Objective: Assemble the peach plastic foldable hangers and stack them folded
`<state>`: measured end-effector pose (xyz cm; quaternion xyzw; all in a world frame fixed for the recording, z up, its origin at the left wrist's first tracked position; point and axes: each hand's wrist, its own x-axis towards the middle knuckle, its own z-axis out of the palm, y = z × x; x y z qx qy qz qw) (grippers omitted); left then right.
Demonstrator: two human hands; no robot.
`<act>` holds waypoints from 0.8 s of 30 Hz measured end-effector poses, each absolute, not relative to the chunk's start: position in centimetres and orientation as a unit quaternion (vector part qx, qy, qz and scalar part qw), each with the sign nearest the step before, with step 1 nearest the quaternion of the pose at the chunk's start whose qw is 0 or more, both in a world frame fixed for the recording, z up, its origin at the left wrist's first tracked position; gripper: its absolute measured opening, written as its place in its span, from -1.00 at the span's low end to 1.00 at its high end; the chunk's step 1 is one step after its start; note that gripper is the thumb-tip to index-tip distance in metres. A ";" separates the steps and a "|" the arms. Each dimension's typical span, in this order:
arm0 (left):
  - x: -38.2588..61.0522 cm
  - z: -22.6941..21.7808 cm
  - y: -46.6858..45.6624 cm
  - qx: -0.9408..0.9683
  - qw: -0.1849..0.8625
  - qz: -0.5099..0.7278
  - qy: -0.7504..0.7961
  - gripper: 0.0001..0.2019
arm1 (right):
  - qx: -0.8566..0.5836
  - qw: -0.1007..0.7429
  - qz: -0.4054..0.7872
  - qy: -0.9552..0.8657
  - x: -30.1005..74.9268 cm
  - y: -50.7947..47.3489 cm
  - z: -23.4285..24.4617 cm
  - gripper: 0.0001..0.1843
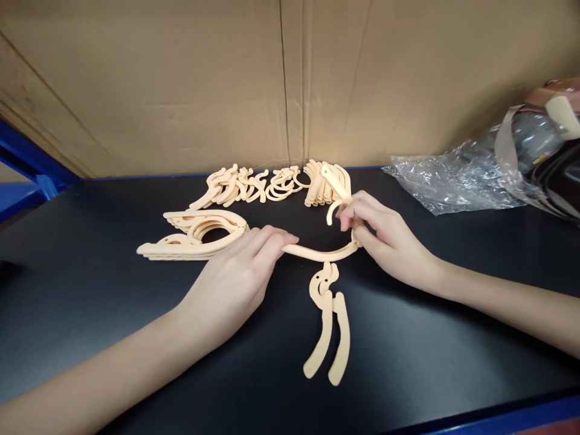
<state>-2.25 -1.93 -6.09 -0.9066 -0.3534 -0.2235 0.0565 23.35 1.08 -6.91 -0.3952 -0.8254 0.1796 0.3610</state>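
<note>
A beige plastic folding hanger (319, 254) is held up between both hands, one curved arm stretching across the gap. My left hand (247, 266) is closed on the arm's left end. My right hand (378, 232) pinches the hanger at its other end, where a hook and a straight arm stick up; its fingers partly hide the joint. Below them, loose hanger pieces (338, 338) lie flat: two curved arms and small hook parts. Left of my left hand is a stack of folded hangers (194, 246), partly covered by that hand.
Along the back of the black tabletop (254, 374) lie a pile of hook pieces (226, 187), some curved pieces (281, 184) and a bundle of arms (319, 184). Clear plastic bags (457, 178) sit at the right. Cardboard (181, 90) stands behind.
</note>
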 end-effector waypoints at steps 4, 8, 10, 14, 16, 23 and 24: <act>-2.1 -5.9 -2.1 -0.895 0.038 -0.216 -0.389 -0.79 | -0.382 0.325 0.171 -0.848 23.3 1.2 -6.8 -0.73; -2.0 -5.9 -2.1 -0.905 0.040 -0.193 -0.376 -0.78 | -0.360 0.296 0.141 -0.873 23.2 0.9 -6.6 -0.69; -2.0 -5.9 -2.0 -0.912 0.039 -0.184 -0.365 -0.78 | -0.358 0.283 0.129 -0.880 23.1 0.9 -6.7 -0.67; -2.1 -6.1 -1.8 -0.914 0.039 -0.189 -0.358 -0.77 | -0.370 0.277 0.122 -0.879 23.2 1.1 -7.1 -0.67; -2.1 -6.1 -1.8 -0.916 0.041 -0.189 -0.353 -0.76 | -0.371 0.280 0.124 -0.877 23.3 1.3 -7.3 -0.66; -2.1 -6.0 -2.0 -0.920 0.043 -0.181 -0.344 -0.72 | -0.377 0.279 0.118 -0.875 23.4 1.4 -7.5 -0.66; -2.1 -6.0 -2.0 -0.922 0.047 -0.177 -0.341 -0.72 | -0.377 0.281 0.117 -0.875 23.4 1.4 -7.5 -0.66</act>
